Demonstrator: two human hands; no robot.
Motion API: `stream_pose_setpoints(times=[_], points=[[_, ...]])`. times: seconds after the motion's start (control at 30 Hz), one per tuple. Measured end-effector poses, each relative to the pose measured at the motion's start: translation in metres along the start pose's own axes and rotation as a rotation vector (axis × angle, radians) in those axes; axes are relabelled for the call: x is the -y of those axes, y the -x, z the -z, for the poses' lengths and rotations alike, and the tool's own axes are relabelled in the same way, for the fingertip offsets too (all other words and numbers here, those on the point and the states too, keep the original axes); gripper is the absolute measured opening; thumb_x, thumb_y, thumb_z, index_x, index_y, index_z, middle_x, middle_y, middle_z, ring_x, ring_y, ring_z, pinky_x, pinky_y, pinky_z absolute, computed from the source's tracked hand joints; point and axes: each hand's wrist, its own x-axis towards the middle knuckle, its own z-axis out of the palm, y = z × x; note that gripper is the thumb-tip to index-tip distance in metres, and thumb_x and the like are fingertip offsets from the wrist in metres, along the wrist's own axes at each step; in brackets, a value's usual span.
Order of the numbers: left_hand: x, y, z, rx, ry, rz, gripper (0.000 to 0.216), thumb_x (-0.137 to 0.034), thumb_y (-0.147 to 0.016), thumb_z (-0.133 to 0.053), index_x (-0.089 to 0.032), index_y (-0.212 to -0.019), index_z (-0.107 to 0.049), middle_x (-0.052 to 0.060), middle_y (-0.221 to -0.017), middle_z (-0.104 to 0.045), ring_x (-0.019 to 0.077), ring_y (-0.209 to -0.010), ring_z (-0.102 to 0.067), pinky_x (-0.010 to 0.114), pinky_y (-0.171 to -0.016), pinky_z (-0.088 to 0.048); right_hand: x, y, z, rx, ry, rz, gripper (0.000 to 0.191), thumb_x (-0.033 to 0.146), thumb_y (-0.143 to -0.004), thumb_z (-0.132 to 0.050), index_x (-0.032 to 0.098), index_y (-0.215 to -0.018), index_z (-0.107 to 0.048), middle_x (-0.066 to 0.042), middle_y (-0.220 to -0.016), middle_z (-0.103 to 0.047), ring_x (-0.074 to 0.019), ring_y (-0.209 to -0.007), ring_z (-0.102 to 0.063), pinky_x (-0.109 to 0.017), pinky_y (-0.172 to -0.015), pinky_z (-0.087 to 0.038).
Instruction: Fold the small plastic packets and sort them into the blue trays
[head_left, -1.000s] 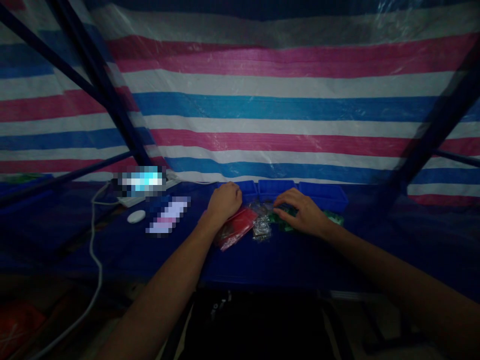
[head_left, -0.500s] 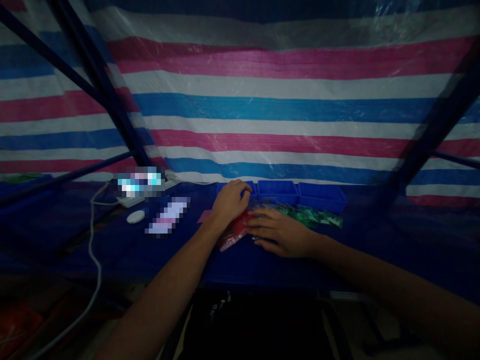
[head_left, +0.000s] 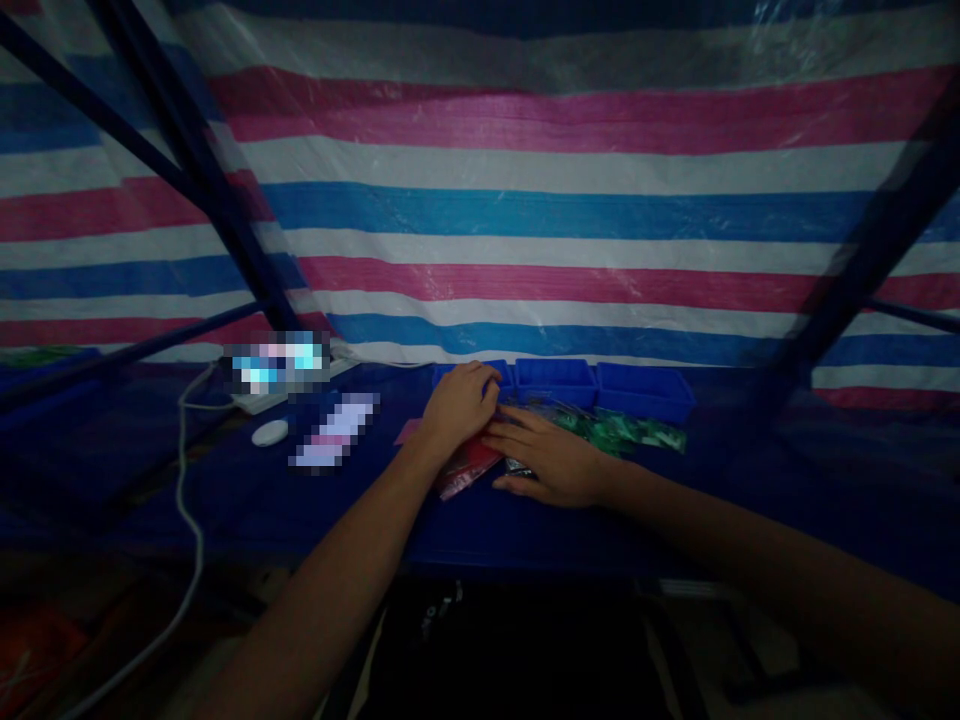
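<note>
A red plastic packet (head_left: 469, 468) lies on the blue table, partly covered by both hands. My left hand (head_left: 459, 402) bends over its far end in front of the blue bins, fingers curled and tips hidden; what they hold, if anything, does not show. Reaching in from the right, my right hand (head_left: 551, 460) lies flat with fingers stretched, its tips on the red packet near my left hand. Beneath the right palm shows a small dark, shiny packet (head_left: 516, 467). Several green shiny packets (head_left: 634, 432) are heaped just beyond the right wrist.
Blue bins (head_left: 645, 393) line the table's back edge. To the left are a blurred-out phone-like slab (head_left: 335, 430), a white oval object (head_left: 270, 433) and a white cable (head_left: 184, 480) running down off the table. Blue metal posts (head_left: 885, 210) frame a striped tarp (head_left: 562, 215).
My right hand has slid slightly left and toward my left hand, showing more of the dark packet under it. My left hand has barely moved.
</note>
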Motion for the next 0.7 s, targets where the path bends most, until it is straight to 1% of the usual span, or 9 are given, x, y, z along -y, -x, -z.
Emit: stream_pose_setpoints(times=[0.17,0.33,0.4,0.5,0.57,0.6,0.63,0.7], points=[[-0.001,0.0,-0.006,0.018,0.05,-0.013,0.033,-0.023,-0.097,-0.038,-0.018,-0.107,-0.07,0.008,-0.108,-0.07,0.0229,-0.106,-0.063,0.04,-0.101,-0.047,-0.001,-0.003,0.001,-0.018,-0.055,0.018,0.054,0.046,-0.1,-0.048,0.013,-0.143,-0.05,-0.016,-0.143,-0.054,-0.0285,-0.14,-0.038,-0.051,-0.119,-0.032],[-0.005,-0.001,0.003,-0.002,0.159,-0.003,0.032,-0.027,-0.098,-0.04,-0.018,-0.105,-0.07,0.009,-0.107,-0.071,0.023,-0.106,-0.063,0.039,-0.101,-0.046,0.001,-0.004,0.007,-0.072,-0.063,0.022,0.045,0.038,-0.1,-0.051,0.014,-0.137,-0.055,-0.015,-0.136,-0.059,-0.0279,-0.139,-0.041,-0.052,-0.118,-0.033],[-0.008,-0.002,0.009,-0.033,0.271,0.024,0.035,-0.033,-0.101,-0.039,-0.019,-0.103,-0.071,0.008,-0.106,-0.072,0.0227,-0.105,-0.064,0.038,-0.1,-0.047,0.0,-0.002,0.013,-0.121,-0.091,0.011,0.042,0.036,-0.098,-0.054,0.016,-0.135,-0.057,-0.015,-0.135,-0.06,-0.0277,-0.138,-0.043,-0.051,-0.117,-0.035],[-0.013,-0.003,0.015,-0.082,0.545,0.074,0.043,-0.044,-0.103,-0.037,-0.019,-0.102,-0.072,0.006,-0.108,-0.074,0.0219,-0.107,-0.065,0.036,-0.102,-0.046,-0.006,0.002,0.021,-0.223,-0.128,-0.054,0.034,0.029,-0.099,-0.053,0.018,-0.129,-0.062,-0.013,-0.129,-0.064,-0.026,-0.132,-0.05,-0.05,-0.113,-0.041],[-0.015,-0.004,0.018,-0.091,0.708,0.102,0.048,-0.049,-0.102,-0.036,-0.019,-0.099,-0.074,0.006,-0.107,-0.075,0.0216,-0.108,-0.066,0.035,-0.103,-0.046,-0.012,0.005,0.023,-0.259,-0.129,-0.074,0.029,0.024,-0.099,-0.052,0.021,-0.125,-0.065,-0.01,-0.122,-0.068,-0.0252,-0.131,-0.052,-0.05,-0.112,-0.043],[-0.016,-0.004,0.018,-0.091,0.761,0.117,0.049,-0.051,-0.102,-0.037,-0.018,-0.097,-0.074,0.006,-0.106,-0.075,0.0217,-0.107,-0.066,0.035,-0.103,-0.046,-0.014,0.006,0.023,-0.265,-0.123,-0.078,0.029,0.023,-0.099,-0.052,0.022,-0.125,-0.066,-0.009,-0.122,-0.068,-0.0253,-0.132,-0.051,-0.051,-0.112,-0.043],[-0.017,-0.004,0.018,-0.089,0.794,0.133,0.05,-0.052,-0.101,-0.038,-0.018,-0.095,-0.074,0.007,-0.105,-0.075,0.0217,-0.106,-0.067,0.035,-0.103,-0.047,-0.015,0.007,0.023,-0.258,-0.114,-0.071,0.031,0.023,-0.098,-0.053,0.023,-0.127,-0.065,-0.009,-0.124,-0.067,-0.0254,-0.134,-0.049,-0.052,-0.112,-0.042],[-0.017,-0.005,0.016,-0.087,0.825,0.164,0.05,-0.053,-0.101,-0.039,-0.018,-0.094,-0.074,0.007,-0.105,-0.075,0.0217,-0.104,-0.067,0.036,-0.101,-0.048,-0.014,0.007,0.02,-0.224,-0.088,-0.044,0.037,0.026,-0.098,-0.054,0.023,-0.134,-0.059,-0.01,-0.136,-0.061,-0.0261,-0.141,-0.042,-0.054,-0.115,-0.039]])
